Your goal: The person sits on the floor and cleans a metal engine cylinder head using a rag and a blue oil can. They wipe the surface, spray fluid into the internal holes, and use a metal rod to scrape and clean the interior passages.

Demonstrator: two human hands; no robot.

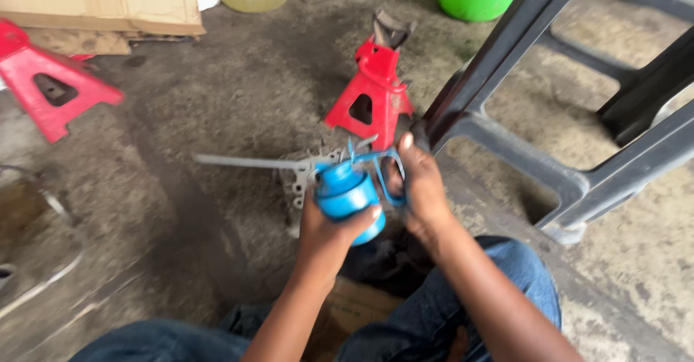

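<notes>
Blue oil can (pixel 347 192) sits mid-air above the concrete floor (pixel 217 116), spout pointing left. I see the left hand (pixel 329 228) gripping its body, the right hand (pixel 419 185) closed on its trigger lever. Red jack stand (pixel 372 91) stands just behind.

Motion blurs the blue oil can (pixel 348 196); hands hide its underside.

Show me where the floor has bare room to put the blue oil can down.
Bare concrete lies between the left red jack stand and the middle red jack stand, above the spout. Another patch sits lower left, between the spout and the person's knee. It is crowded under the oil can, where both hands and a metal part sit, and right, by the grey chair.
</notes>
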